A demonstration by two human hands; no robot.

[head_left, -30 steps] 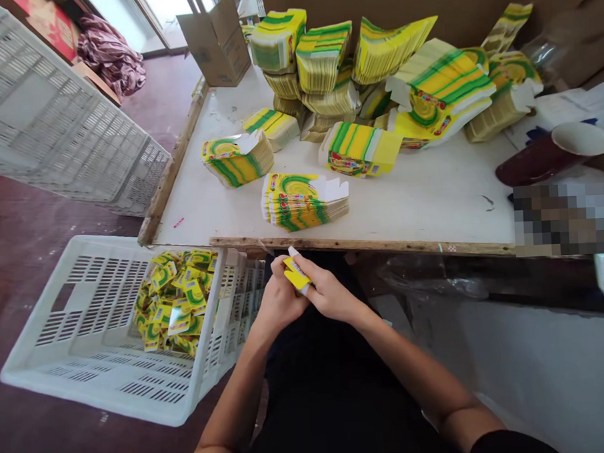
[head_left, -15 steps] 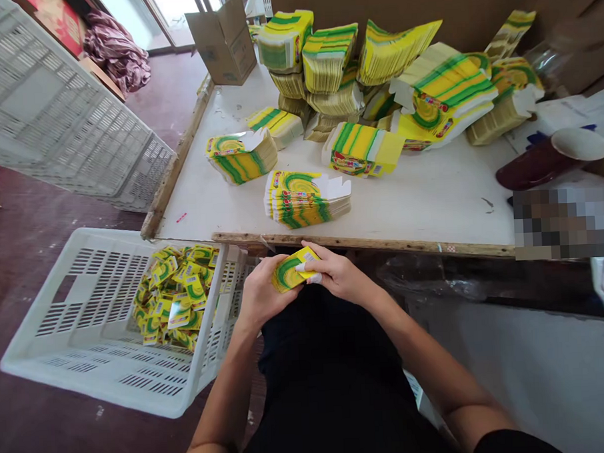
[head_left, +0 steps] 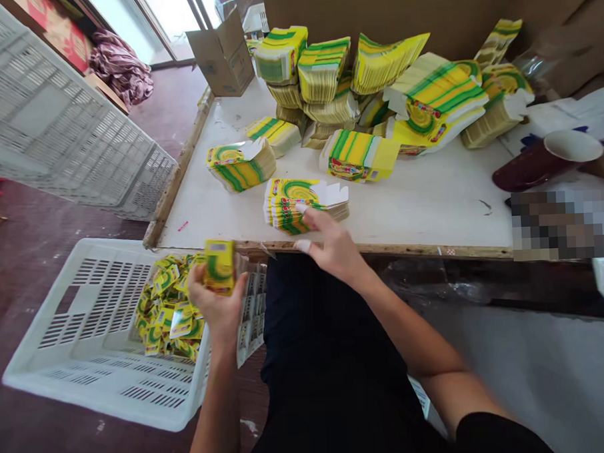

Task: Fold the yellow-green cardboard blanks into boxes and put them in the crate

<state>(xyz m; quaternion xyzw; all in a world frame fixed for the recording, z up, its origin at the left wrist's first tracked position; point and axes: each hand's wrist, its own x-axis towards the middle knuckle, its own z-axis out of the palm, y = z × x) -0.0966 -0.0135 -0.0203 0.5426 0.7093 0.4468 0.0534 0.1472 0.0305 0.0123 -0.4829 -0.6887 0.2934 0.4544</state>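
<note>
Worktable (head_left: 411,212): white-topped, spread across the upper centre.
Yellow-green carton (head_left: 219,263): held by the left hand (head_left: 217,307), left of centre.
Right hand (head_left: 327,244): thumb and forefinger parted, poised at the front carton stack (head_left: 291,190); contact cannot be told.
White plastic crate (head_left: 97,405): loaded with cartons (head_left: 166,306), lower left.

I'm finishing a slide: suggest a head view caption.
Left hand holding a yellow box near the white crate, right hand at a stack of flat cartons on the table.
</note>
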